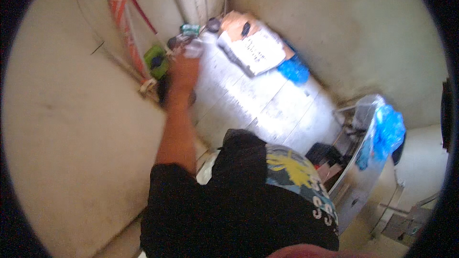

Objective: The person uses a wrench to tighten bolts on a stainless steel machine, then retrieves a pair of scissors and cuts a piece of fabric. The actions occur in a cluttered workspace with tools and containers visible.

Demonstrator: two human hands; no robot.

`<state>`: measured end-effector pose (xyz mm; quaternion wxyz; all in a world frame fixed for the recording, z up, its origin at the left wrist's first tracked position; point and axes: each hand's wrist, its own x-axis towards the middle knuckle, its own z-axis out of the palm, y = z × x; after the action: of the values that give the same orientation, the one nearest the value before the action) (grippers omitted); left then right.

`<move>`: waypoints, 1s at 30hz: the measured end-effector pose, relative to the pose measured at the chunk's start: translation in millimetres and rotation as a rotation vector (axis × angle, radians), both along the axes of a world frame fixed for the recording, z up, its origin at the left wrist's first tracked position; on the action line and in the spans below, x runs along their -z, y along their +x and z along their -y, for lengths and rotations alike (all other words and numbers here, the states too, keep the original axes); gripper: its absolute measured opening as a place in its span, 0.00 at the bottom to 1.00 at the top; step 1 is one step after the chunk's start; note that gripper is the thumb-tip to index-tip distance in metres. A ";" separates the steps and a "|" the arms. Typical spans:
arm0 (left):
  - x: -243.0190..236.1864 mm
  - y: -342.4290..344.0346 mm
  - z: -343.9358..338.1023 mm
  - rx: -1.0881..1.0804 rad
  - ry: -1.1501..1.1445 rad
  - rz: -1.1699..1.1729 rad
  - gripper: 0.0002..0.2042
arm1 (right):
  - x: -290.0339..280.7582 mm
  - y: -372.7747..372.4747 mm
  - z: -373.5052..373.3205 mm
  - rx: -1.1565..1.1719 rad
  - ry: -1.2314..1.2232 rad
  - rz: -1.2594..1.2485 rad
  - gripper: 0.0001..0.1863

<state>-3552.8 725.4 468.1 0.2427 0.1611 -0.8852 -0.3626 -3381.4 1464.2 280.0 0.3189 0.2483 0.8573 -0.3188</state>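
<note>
My left arm stretches out from a black sleeve toward the far corner of a tiled floor. At its end my left hand (185,63) is smeared by motion, and its fingers cannot be made out. A pale, blurred thing (194,48) shows at the fingertips; whether it is held or only touched is unclear. Close by on the left sits a green container (156,61) with something dark in it. Just beyond the hand lies a small green-and-white packet (190,29), with a dark round object (213,25) beside it. My right hand is out of view.
A white printed sack (256,52) and brown paper (234,25) lie by the far wall, beside a blue plastic bag (293,70). An orange-and-white wrapped length (123,28) leans on the left wall. At right, an open-topped bin (356,174) has another blue bag (388,126) over its edge.
</note>
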 end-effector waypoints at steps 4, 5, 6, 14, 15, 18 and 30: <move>-100.3 56.5 74.9 -0.274 0.080 -0.594 0.21 | -17.6 -61.6 1.3 -0.049 0.035 0.029 0.24; -97.0 33.5 116.2 -0.273 -0.064 -0.456 0.21 | -17.1 -87.4 11.1 -0.070 0.019 0.023 0.23; -64.8 5.1 147.9 -0.270 -0.176 -0.305 0.21 | -23.4 -103.9 19.5 -0.076 0.027 0.025 0.23; 309.3 -75.3 18.6 0.116 0.173 0.834 0.22 | 28.1 -257.3 91.0 -0.285 0.001 0.179 0.20; 329.3 -59.6 -12.5 0.153 0.257 0.850 0.22 | 37.5 -272.0 96.0 -0.307 0.024 0.210 0.20; 371.7 14.2 -32.2 0.170 0.457 0.974 0.21 | 58.3 -333.9 131.4 -0.403 0.092 0.265 0.19; 317.6 77.8 182.5 -1.042 1.316 0.533 0.23 | -53.2 -721.2 537.6 -0.845 -0.381 -0.323 0.26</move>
<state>-3475.0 542.9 150.6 0.0206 0.7309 -0.3377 -0.5927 -4102.6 926.5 333.2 0.3229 -0.2365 0.8480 -0.3473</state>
